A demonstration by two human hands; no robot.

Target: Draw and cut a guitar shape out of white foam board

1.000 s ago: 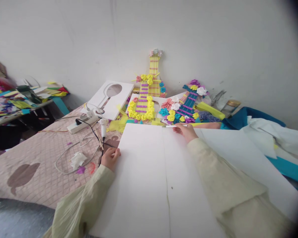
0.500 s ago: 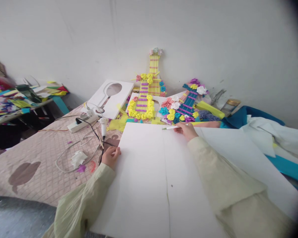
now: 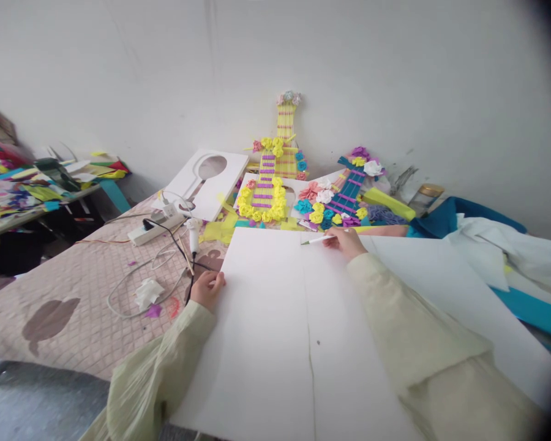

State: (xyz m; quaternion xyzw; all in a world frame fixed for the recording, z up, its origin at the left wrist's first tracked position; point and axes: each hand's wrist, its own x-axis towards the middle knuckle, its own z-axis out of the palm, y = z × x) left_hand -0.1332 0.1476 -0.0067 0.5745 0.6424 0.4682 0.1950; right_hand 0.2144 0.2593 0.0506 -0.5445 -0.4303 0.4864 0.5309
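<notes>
A large white foam board (image 3: pixel 266 331) lies across the bed in front of me, with a thin crack running down its middle. My left hand (image 3: pixel 207 289) is closed on the board's left edge. My right hand (image 3: pixel 346 241) is near the far edge and grips a slim white pen-like tool (image 3: pixel 316 240) whose tip points left and touches the board. Both arms wear pale green sleeves.
Two flower-covered guitar crafts (image 3: pixel 269 184) (image 3: pixel 344 196) lean by the wall behind the board. A cut white foam sheet (image 3: pixel 202 184), a power strip (image 3: pixel 151 229), a glue gun (image 3: pixel 193 233) and cables lie at the left on the quilt. A cluttered table (image 3: pixel 32 190) stands far left; cloths (image 3: pixel 509 257) lie right.
The tool's tip has dipped from lying along the far edge to touching the board. My left hand has stayed on the left edge.
</notes>
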